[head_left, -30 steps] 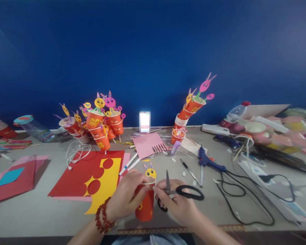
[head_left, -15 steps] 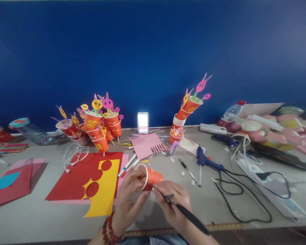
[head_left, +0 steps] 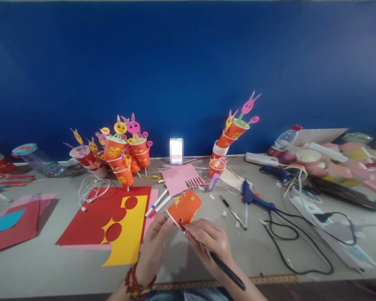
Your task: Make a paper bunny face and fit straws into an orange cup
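Note:
An orange-red paper cup (head_left: pixel 189 205) with gold print and a white rim lies tilted between my hands, its open end facing left. My left hand (head_left: pixel 155 238) is closed on the rim, thumb and fingers pinching it. My right hand (head_left: pixel 211 238) grips a slim pointed metal tool with a long black handle (head_left: pixel 227 269). The tool's tip meets the cup wall near the rim, beside a small dark hole (head_left: pixel 180 220). I cannot make out the tip's exact shape.
Red sheets (head_left: pixel 81 225) with a cut yellow sheet (head_left: pixel 128 238) lie left. Stacked decorated cups (head_left: pixel 115 150) stand behind. A blue glue gun (head_left: pixel 253 196), a pen (head_left: pixel 233 212) and a power strip (head_left: pixel 332 234) with trailing cables are on the right. A pink sheet (head_left: pixel 178 177) lies ahead.
The cup has turned so its printed side faces up and its opening no longer shows. The tool's tip has shifted to the outer wall near the rim.

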The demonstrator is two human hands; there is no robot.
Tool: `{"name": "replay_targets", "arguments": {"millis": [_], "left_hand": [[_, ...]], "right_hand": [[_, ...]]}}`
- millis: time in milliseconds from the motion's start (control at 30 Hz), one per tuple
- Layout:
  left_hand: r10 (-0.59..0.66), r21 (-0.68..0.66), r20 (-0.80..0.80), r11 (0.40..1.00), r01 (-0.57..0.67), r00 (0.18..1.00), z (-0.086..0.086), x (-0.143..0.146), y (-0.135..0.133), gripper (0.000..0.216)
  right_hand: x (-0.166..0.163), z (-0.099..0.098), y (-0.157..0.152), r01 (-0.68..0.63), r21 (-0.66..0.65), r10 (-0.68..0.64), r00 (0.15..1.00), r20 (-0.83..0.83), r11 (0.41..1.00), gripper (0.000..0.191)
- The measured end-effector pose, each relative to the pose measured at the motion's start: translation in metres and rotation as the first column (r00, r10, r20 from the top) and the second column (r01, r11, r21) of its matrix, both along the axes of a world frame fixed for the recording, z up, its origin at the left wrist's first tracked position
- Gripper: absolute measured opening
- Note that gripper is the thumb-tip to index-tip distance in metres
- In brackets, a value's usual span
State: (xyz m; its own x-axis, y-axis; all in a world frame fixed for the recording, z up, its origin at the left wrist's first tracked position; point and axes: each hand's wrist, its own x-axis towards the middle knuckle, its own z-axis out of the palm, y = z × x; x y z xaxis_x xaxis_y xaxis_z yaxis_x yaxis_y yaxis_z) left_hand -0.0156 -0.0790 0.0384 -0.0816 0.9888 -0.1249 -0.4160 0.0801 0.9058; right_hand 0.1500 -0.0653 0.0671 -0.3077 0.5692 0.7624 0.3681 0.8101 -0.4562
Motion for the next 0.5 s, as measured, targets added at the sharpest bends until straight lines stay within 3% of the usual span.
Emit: {"name": "replay_targets", "arguments": {"millis": [100, 267, 500], "left_hand": [[0.134, -0.095, 0.157, 0.988, -0.12, 0.978, -0.003, 0.002, 0.003, 0.021], [-0.027, -0.038, 0.269, 0.999, 0.039, 0.963, 0.003, 0.005, 0.004, 0.024], [-0.019, 0.015, 0.331, 1.0, 0.015, 0.944, 0.012, 0.014, 0.0, 0.019]], "right_hand": [[-0.001, -0.003, 0.0, -0.023, 0.005, 0.023, 1.0, 0.011, 1.0, 0.019], [-0.002, -0.007, 0.001, -0.018, -0.013, 0.019, 0.999, 0.03, 1.0, 0.016], [-0.003, -0.006, -0.003, 0.048, -0.144, -0.054, 0.998, -0.034, 0.988, 0.015]]}}
